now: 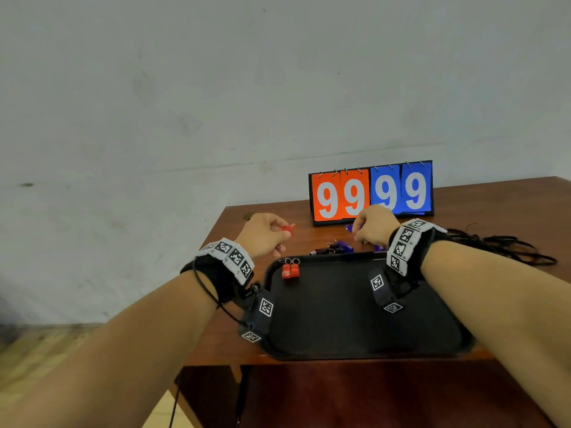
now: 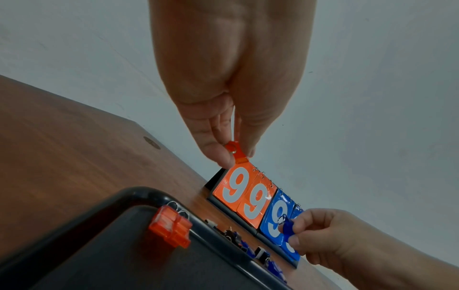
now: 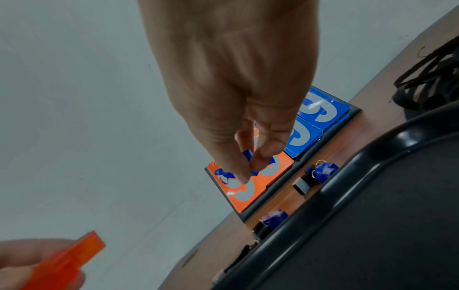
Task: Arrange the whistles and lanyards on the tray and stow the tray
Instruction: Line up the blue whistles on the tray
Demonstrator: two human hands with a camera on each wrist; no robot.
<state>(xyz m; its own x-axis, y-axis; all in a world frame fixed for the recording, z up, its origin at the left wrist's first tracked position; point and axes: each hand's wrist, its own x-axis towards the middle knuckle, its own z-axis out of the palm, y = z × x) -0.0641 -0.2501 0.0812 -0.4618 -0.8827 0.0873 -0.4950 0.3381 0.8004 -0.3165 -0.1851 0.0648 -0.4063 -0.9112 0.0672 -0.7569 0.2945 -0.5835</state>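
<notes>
A black tray [image 1: 355, 322] lies on the brown table with two red whistles [image 1: 290, 270] side by side in its far left corner. My left hand [image 1: 267, 234] hovers beyond that corner and pinches a red whistle [image 2: 237, 155]. Over the table behind the tray's far edge, my right hand [image 1: 372, 227] pinches a blue whistle [image 2: 286, 227]. Several blue and black whistles [image 1: 335, 248] lie loose on the table just past the tray's far rim [image 3: 330, 188]. A heap of black lanyards [image 1: 506, 247] lies on the table to the right.
A flip scoreboard [image 1: 370, 193] showing 99 on orange and 99 on blue stands at the back of the table, close behind both hands. The table's left edge [image 1: 213, 251] runs under my left wrist. A grey wall rises behind.
</notes>
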